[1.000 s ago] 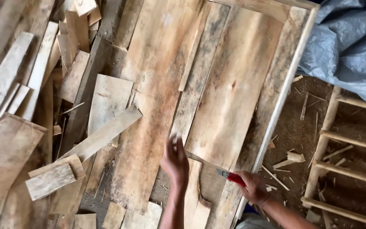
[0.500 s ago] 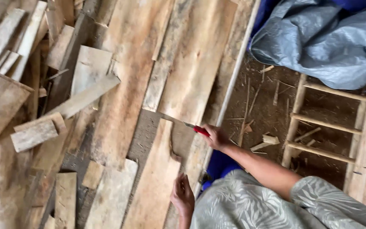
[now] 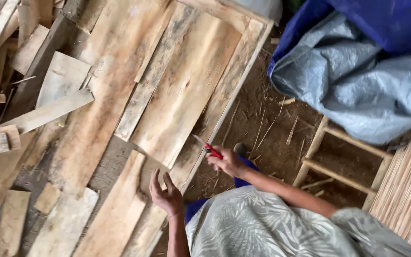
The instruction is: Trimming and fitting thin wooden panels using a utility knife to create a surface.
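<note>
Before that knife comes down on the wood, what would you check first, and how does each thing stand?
1. Grip on the knife: ok. The right hand is closed around the red handle of the knife.
2. Blade direction: ok. It points up and left, away from the body, over the long plank.
3. Free hand out of the blade's line: ok. The left hand is open, below and left of the blade, apart from it.
4. Plank held steady: not ok. Neither hand presses on it.
5. Blade sharpness: cannot tell, too small.
6. Footing: cannot tell. The dirt floor has loose splinters; the feet are mostly hidden.
</note>
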